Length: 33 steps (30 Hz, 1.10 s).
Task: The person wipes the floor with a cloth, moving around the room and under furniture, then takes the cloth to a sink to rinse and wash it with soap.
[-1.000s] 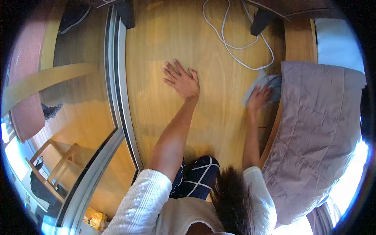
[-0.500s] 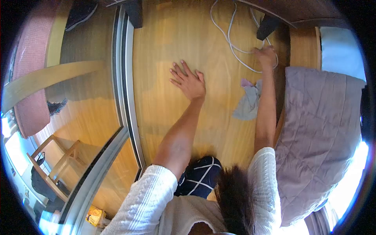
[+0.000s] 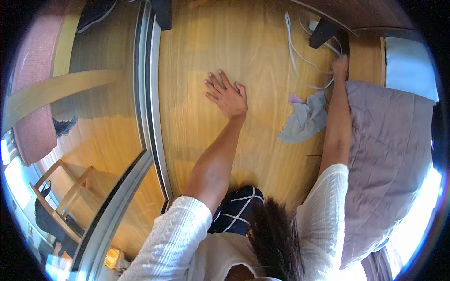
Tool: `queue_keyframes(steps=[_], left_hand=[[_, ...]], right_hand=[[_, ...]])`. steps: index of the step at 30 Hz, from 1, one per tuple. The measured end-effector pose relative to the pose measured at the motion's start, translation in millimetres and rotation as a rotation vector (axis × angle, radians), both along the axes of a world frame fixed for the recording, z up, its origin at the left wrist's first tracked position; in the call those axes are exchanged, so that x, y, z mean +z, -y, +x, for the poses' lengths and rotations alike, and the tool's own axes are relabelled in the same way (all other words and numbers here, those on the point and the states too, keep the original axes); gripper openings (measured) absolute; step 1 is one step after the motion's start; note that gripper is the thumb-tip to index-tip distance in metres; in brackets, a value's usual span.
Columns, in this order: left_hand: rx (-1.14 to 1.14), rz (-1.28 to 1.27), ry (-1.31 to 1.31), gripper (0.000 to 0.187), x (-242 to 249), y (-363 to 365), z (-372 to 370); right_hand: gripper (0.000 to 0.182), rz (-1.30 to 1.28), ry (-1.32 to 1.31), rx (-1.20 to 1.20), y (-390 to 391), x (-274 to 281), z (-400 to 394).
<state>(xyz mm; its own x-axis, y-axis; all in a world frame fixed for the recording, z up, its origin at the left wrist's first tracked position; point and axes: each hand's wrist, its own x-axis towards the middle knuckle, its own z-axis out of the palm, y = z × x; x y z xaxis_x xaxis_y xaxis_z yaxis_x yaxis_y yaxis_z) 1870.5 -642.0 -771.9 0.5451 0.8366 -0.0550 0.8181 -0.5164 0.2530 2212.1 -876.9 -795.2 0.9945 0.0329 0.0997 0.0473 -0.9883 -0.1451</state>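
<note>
My left hand (image 3: 228, 97) lies flat on the wooden floor (image 3: 201, 51), fingers spread, holding nothing. At the upper right, my right hand (image 3: 341, 65) is blurred and closed at the white cable (image 3: 300, 54), beside the wooden side panel (image 3: 364, 58). Loops of the cable run over the floor to the left of that hand and around a dark furniture leg (image 3: 322, 33). Below the loops, a crumpled grey cloth (image 3: 305, 117) with a small pink part rests on the floor, left of my right forearm.
A sliding door track and frame (image 3: 157, 103) run along the left, with glass reflecting a wooden chair. On the right hangs a grey-brown quilt (image 3: 389, 154). Dark furniture (image 3: 375, 16) overhangs the upper right corner. My knee in dark checked fabric (image 3: 241, 208) is below centre.
My right hand has moved right, toward the side panel, and the cable loops have shifted right with it. More of the grey cloth shows. My left hand stays in place.
</note>
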Motion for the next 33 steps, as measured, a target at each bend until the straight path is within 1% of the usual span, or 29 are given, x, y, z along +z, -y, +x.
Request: queue_keyframes(steps=[2, 5, 9, 11, 14, 15, 17, 19, 21, 22, 24, 26, 28, 29, 30, 33], left_hand=[[-0.004, -0.014, -0.015, 0.059, 4, -1, 0], [-0.010, -0.002, -0.030, 0.059, 4, 0, 0], [-0.019, 0.010, 0.006, 0.059, 1, -1, -2], [-0.018, 0.015, -0.013, 0.059, 1, 0, -1], [-0.019, 0.024, -0.015, 0.059, 1, 0, 0], [-0.019, 0.028, -0.018, 0.059, 1, 0, -1], [-0.017, 0.019, -0.002, 0.059, 0, 0, -1], [-0.020, 0.011, 0.004, 0.059, 0, 0, -2], [-0.022, 0.009, 0.007, 0.059, 1, 0, -1], [-0.017, 0.009, 0.011, 0.059, 1, -1, 0], [-0.008, 0.003, 0.013, 0.060, 1, 1, -1], [-0.017, 0.012, 0.004, 0.058, 2, 1, 0], [-0.023, 0.022, -0.008, 0.058, 2, 0, -1], [-0.028, 0.025, -0.014, 0.058, 4, 0, -1], [-0.033, 0.028, -0.022, 0.058, 4, 0, -1], [-0.035, 0.020, 0.003, 0.057, 3, 0, -1]], right_hand=[[0.019, -0.028, 0.139, 0.177, -13, -8, 51], [0.023, 0.072, 0.050, 0.153, -50, 16, 78], [0.030, 0.267, 0.009, 0.157, -61, 40, 69], [0.034, 0.365, 0.017, 0.173, -56, 53, 58], [0.040, 0.437, 0.070, 0.143, -54, 61, 3], [0.042, 0.397, 0.098, 0.112, -57, 64, -24], [0.050, 0.148, 0.211, -0.024, -71, 73, -80], [0.045, 0.033, 0.169, -0.151, -49, 37, -83], [0.043, 0.139, -0.041, -0.259, -39, 32, -76], [0.043, 0.303, -0.233, -0.301, -36, 34, -69], [0.041, 0.371, -0.429, -0.258, -30, 38, -53], [0.038, 0.188, -0.426, -0.091, -38, 39, -23], [0.029, 0.127, -0.203, -0.112, -42, 17, 21], [0.029, 0.107, -0.131, -0.111, -47, 14, 41], [0.029, 0.115, -0.079, -0.093, -53, 12, 48], [0.031, 0.216, -0.038, 0.018, -69, 23, 61]])
